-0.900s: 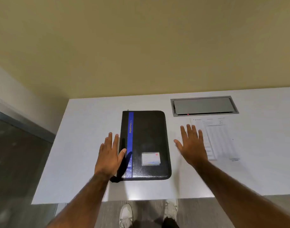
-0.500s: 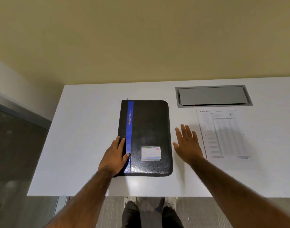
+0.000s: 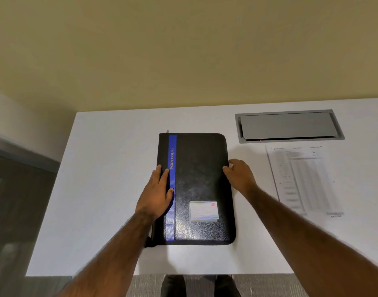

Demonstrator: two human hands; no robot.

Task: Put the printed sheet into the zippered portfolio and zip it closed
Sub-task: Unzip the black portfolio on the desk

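Clearly, the printed sheet (image 3: 301, 179) lies outside the closed portfolio (image 3: 201, 185), rightward.

Shifted right hand (image 3: 239, 174) off the bare tabletop (image 3: 111, 189) to grip the portfolio (image 3: 201, 179) at its right edge; slid left hand (image 3: 160, 194) farther up its left side.

The zippered portfolio (image 3: 201, 179) lies flat and closed on the surface, black and grained, with a blue stripe lettered "PORTFOLIO" and a clear card pocket near its close right corner. The left hand (image 3: 159, 194) rests flat on its left side over the stripe; the right hand (image 3: 239, 175) touches its right edge. The printed sheet (image 3: 305, 181) lies flat, face up, to the right of the right hand, apart from it.
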